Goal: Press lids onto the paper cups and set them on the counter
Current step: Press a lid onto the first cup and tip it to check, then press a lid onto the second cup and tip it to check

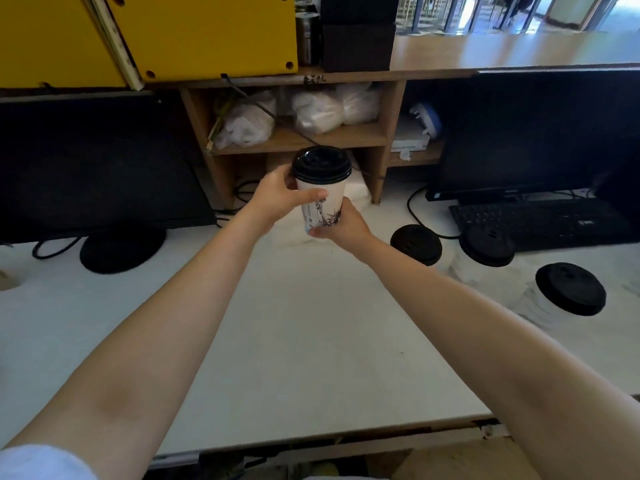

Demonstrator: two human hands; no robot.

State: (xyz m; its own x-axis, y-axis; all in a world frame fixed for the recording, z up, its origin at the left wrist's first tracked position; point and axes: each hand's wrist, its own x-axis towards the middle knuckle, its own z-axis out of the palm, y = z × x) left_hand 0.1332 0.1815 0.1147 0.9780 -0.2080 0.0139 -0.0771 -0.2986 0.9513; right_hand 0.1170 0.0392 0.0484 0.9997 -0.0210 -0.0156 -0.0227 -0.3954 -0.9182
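Observation:
I hold a white paper cup [327, 192] with a black printed drawing up in the air over the white counter [311, 341]. A black lid [321, 164] sits on its rim. My left hand [280, 195] wraps the upper part of the cup, thumb across the front. My right hand [341, 225] grips the cup's base from below. Three more lidded cups stand on the counter at the right: one [415, 244] nearest the middle, one [486, 245] by the keyboard, one [568, 289] farthest right.
A black monitor [97, 161] stands at the left, another monitor [526, 133] and a keyboard [540, 221] at the right. A wooden shelf [298, 136] with white bags is behind the cup. Yellow panels [207, 32] lean above. Cables lie on the counter.

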